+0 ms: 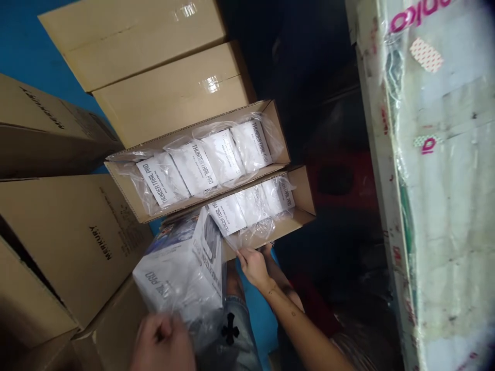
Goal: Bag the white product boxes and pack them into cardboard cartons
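Observation:
A white product box [174,275] printed with "THUNDER TRAIL PRO" and wrapped in a clear plastic bag [193,314] tilts out at the left end of the nearer open carton [305,196]. My left hand [164,340], smeared by motion, is curled at the loose end of that bag. The fingers of my right hand [253,265] are closed on the carton's near edge. Inside this carton sit several white boxes [228,214] in clear plastic. Beside it, a second open carton [127,198] holds several more white boxes [195,167].
Two taped brown cartons [166,95] lie beyond the open ones. At left are large cartons [73,232] marked "MERKURY". A tall stack wrapped in pale plastic [452,206] stands at right. Below me are denim-clad legs [242,330] and a blue floor [265,319].

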{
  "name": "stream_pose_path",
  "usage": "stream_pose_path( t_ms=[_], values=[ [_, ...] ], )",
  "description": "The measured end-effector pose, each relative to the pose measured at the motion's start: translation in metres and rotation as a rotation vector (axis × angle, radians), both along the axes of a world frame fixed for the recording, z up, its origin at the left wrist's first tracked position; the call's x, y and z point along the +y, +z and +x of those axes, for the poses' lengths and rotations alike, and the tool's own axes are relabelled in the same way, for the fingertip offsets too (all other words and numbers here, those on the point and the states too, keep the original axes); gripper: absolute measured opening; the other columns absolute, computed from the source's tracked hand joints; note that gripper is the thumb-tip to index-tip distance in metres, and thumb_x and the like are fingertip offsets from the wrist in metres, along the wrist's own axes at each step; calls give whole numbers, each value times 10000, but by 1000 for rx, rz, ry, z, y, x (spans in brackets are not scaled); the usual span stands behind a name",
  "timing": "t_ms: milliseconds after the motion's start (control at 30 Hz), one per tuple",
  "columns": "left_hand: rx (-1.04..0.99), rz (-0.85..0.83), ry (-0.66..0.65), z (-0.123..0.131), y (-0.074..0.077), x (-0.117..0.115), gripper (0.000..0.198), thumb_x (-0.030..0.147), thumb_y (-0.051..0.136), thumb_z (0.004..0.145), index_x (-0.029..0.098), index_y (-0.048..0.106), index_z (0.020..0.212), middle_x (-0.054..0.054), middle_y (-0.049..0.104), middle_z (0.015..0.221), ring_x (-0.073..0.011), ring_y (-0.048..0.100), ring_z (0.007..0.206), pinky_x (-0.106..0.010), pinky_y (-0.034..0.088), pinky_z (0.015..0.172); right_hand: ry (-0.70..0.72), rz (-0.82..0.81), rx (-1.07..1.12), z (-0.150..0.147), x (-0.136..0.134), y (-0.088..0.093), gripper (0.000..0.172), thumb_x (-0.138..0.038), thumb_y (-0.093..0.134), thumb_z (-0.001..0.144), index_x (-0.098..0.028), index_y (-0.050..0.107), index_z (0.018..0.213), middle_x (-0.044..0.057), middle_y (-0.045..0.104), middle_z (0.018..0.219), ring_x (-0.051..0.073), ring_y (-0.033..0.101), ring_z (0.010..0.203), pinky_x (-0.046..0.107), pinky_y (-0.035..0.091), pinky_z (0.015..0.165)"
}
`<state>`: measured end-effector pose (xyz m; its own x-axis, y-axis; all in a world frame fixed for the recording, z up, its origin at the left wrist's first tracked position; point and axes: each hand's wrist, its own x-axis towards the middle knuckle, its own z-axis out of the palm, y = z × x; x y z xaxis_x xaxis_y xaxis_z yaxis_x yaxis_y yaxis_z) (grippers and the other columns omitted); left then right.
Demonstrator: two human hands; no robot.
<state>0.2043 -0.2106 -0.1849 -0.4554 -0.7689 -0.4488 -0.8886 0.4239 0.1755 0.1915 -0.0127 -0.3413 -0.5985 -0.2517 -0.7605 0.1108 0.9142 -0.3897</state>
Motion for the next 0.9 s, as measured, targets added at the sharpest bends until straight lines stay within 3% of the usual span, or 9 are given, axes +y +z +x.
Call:
stream_pose_path(
  t_ms=[100, 200, 333, 433, 533, 633, 700, 800, 900],
  values=[
    [82, -55, -91, -33, -45, 17, 239, 230, 533, 705, 256, 338, 569, 19, 416, 541, -187, 422, 554, -326, 315, 602, -51, -13, 16, -1, -4, -6, 405, -275, 335, 1091, -162, 694, 941, 61, 706, 949, 183, 658, 926, 255, 412, 783],
    [31, -33, -194, -59, -105, 25, 231, 126, 484, 721, 261, 330, 612, -6, 458, 611, -208, 493, 641, -328, 372, 662, -71, -33, 13, -7, -11, -8, 374, -303, 366, 1086, -184, 697, 959, 46, 708, 956, 178, 656, 935, 243, 405, 780],
    [-172, 55, -362, -71, -179, 26, 170, 73, 459, 785, 181, 560, 869, -133, 630, 919, -303, 604, 968, -382, 443, 886, -84, -22, -5, -12, -13, -5, 333, -311, 399, 1073, -194, 691, 966, 42, 708, 962, 184, 663, 917, 249, 413, 756],
    [-207, 151, -440, -70, -221, 22, 235, 118, 540, 803, 119, 606, 1028, -179, 641, 1061, -337, 589, 1108, -421, 421, 1001, -92, -13, -9, -12, -14, -4, 292, -296, 404, 1064, -198, 677, 1045, 49, 709, 1027, 190, 665, 939, 256, 427, 765],
    [-259, 255, -511, -72, -251, 9, 191, 117, 604, 769, 134, 617, 958, -148, 660, 1040, -310, 611, 1087, -396, 440, 996, -91, -8, -4, -12, -16, -5, 284, -271, 401, 1051, -190, 669, 1093, 70, 703, 1060, 206, 659, 972, 269, 442, 796],
    [-297, 331, -561, -84, -268, -11, 152, 97, 618, 749, 138, 616, 895, -128, 675, 1016, -270, 637, 1030, -343, 472, 940, -62, -37, -6, -14, -16, -7, 242, -206, 453, 1005, -206, 687, 1068, 60, 706, 1045, 206, 650, 1013, 267, 451, 830],
    [-310, 369, -580, -94, -267, -21, 158, 98, 625, 742, 138, 631, 895, -110, 687, 980, -253, 655, 970, -314, 490, 887, -44, -59, -7, -14, -16, -7, 252, -177, 455, 989, -217, 690, 1071, 51, 708, 1049, 200, 650, 1013, 266, 460, 840],
    [-284, 329, -579, -103, -247, -20, 297, 195, 626, 805, 114, 644, 1090, -153, 688, 1064, -301, 655, 1027, -355, 491, 908, -19, -91, 2, -10, -18, -3, 282, -152, 430, 978, -182, 679, 1105, 85, 699, 1070, 219, 650, 998, 302, 483, 854],
    [-191, 181, -526, -99, -218, 6, 595, 500, 518, 926, 50, 527, 1315, -278, 601, 1269, -390, 594, 1184, -457, 460, 982, 50, -231, 12, -8, -16, 0, 290, -177, 495, 950, -181, 667, 1184, 91, 687, 1112, 220, 633, 1050, 307, 491, 921]
  ],
)
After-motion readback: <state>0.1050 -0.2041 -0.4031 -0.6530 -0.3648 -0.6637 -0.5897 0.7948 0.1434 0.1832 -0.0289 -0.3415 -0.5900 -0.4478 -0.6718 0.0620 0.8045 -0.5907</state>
